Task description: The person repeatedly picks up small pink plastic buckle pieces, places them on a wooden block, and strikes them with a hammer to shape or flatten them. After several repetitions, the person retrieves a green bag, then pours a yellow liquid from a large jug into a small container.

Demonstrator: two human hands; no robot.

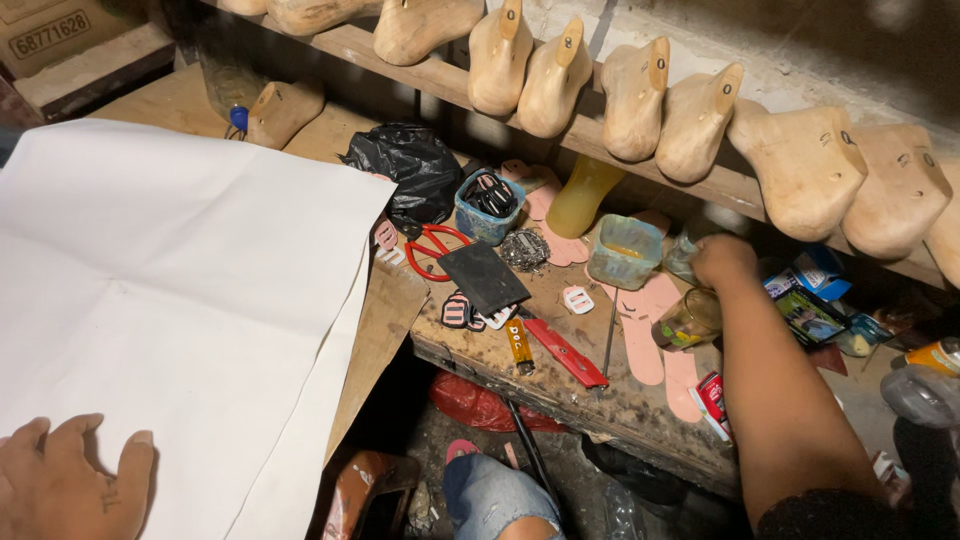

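My left hand (65,485) lies flat, fingers spread, on the near corner of a large white sheet (180,280) that covers the left of the workbench. My right hand (722,260) reaches to the back right of the bench, fingers curled around something under the shelf of wooden shoe lasts; what it grips is hidden behind the hand. A small glass jar (690,320) stands just under that wrist, and a clear plastic tub with yellow liquid (624,252) sits to the hand's left.
Wooden lasts (640,95) line the shelf. On the bench lie red scissors (432,248), a black card (483,277), a red utility knife (565,355), a yellow lighter (519,345), pink insoles (650,320), a black bag (412,170) and a blue tub (488,208).
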